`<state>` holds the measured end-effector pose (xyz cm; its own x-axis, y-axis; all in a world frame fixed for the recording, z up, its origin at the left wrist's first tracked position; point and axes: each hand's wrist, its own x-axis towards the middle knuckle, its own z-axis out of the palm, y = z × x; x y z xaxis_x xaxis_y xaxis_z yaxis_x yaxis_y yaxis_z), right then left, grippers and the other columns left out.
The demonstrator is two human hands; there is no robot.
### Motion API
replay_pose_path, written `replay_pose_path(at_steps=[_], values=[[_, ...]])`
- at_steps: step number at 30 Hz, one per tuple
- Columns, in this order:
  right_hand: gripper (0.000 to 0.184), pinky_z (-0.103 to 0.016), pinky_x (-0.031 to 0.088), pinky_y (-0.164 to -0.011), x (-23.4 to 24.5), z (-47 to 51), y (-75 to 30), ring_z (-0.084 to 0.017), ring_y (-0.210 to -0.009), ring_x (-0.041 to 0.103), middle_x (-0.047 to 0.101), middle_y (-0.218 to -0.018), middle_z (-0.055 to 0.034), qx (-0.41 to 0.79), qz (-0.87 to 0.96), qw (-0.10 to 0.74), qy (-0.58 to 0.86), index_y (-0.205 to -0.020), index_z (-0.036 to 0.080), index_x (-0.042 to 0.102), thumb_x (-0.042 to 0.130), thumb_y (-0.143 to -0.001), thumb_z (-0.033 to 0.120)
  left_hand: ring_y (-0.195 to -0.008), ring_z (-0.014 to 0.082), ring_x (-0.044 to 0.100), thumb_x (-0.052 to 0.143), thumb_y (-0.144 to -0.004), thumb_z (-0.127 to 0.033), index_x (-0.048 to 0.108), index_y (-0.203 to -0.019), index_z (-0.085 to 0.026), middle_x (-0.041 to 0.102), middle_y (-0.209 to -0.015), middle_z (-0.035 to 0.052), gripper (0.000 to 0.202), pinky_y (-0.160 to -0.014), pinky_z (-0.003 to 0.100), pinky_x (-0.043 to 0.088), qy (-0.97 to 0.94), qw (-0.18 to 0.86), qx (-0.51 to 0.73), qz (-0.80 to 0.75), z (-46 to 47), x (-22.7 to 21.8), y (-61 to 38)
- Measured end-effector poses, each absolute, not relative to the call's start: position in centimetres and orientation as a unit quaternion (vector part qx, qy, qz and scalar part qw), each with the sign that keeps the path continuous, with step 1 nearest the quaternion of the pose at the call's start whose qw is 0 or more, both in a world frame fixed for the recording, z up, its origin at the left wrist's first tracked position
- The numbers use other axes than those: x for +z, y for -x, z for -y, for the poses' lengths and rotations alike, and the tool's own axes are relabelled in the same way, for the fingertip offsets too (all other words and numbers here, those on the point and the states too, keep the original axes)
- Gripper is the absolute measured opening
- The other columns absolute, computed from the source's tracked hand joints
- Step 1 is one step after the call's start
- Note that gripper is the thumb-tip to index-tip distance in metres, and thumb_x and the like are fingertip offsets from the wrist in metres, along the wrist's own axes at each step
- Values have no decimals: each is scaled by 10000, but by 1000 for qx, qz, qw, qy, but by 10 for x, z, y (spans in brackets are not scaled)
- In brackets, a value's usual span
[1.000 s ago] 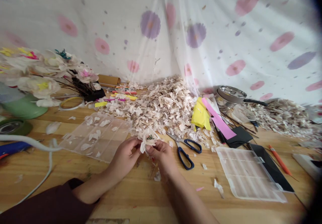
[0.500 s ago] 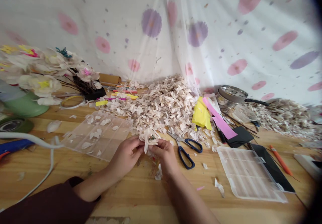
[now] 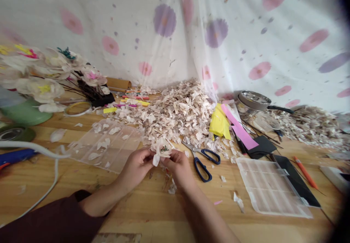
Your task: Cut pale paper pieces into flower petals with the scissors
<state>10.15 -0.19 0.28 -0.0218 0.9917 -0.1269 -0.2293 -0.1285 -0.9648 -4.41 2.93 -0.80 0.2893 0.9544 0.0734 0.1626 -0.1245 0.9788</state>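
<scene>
A small white handmade flower (image 3: 161, 151) with a dark green centre is held up between my two hands, low in the middle of the view. My left hand (image 3: 139, 164) pinches it from the left; the fingertips are partly hidden behind the petals. On its other side my right hand (image 3: 179, 166) grips it with thumb and fingers. Behind the flower rises a big heap of dry whitish petals (image 3: 180, 108). Blue-handled scissors (image 3: 202, 163) lie splayed on the table just right of my right hand.
White finished flowers (image 3: 46, 90) on dark stems stand at the left, above a blue glue gun (image 3: 18, 157) and its white cable. Clear compartment trays (image 3: 270, 188) lie on both sides. Yellow paper (image 3: 219, 122), pink strips (image 3: 243, 133) and a metal pan (image 3: 254, 100) are at the right.
The flower is turned slightly in my fingers, its lower petal shifting a little left. Both hands stay in nearly the same place, and the camera view has tilted slightly.
</scene>
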Motion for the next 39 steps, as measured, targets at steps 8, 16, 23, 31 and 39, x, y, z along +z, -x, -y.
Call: replay_pose_path(at_steps=[8,16,23,31,39], values=[[109,-248,293,-579,17,3,-107,-139,-604,412,516,-540,36,522,466,504,506,-515,188,616,581,-579,107,-744,226,680,673,-633,-227,728,-727,-175,760,-756,33,121,-746,348,528,-536,613,367,-449,-27,3,42],[60,-242,254,-537,8,1,-105,-107,-535,352,497,-527,40,608,408,494,469,-541,172,621,645,-592,193,-706,214,667,682,-702,-300,726,-784,-175,747,-751,33,155,-715,340,525,-557,594,371,-447,-29,0,43],[91,-237,344,-542,2,2,-103,-97,-514,386,540,-559,20,669,281,534,433,-617,181,667,708,-582,254,-784,202,654,586,-805,-207,717,-785,-199,728,-829,49,133,-736,314,502,-743,377,371,-409,-31,0,50],[103,-256,356,-532,9,2,-104,-116,-519,412,554,-588,4,642,292,547,451,-629,181,644,658,-571,265,-890,215,670,602,-822,-269,716,-878,-189,728,-931,71,150,-804,328,520,-695,469,368,-402,-32,-4,48],[166,-297,290,-656,16,7,-113,-183,-681,418,480,-618,-3,257,602,492,574,-565,206,474,545,-683,114,-1039,258,624,636,-802,-468,692,-1009,-180,705,-1079,94,359,-936,387,471,-576,541,404,-461,-29,7,53]])
